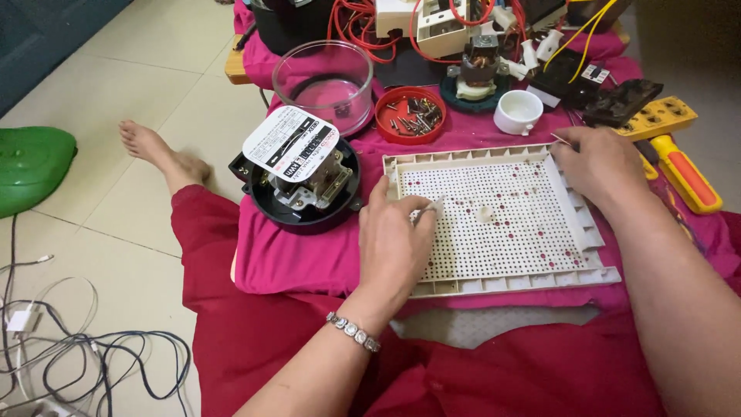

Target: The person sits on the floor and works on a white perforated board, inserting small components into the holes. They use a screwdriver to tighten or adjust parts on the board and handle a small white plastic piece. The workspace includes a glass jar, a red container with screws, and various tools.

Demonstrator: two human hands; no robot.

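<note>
On the pink-draped surface, the left hand [394, 243] pinches a small screw [429, 208] over the perforated white tray [502, 274]; the right hand [598, 164] grips its far corner, fingers curled.

- White label plate [291, 140] w/ black print & a black strip, roughly rectangular w/ rounded corners, tilted, atop the round black meter base [305, 202], near left edge of the pink cloth [293, 259].
- Small white label [595, 74] w/ dark marks, on black part at far right side of cloth.
</note>
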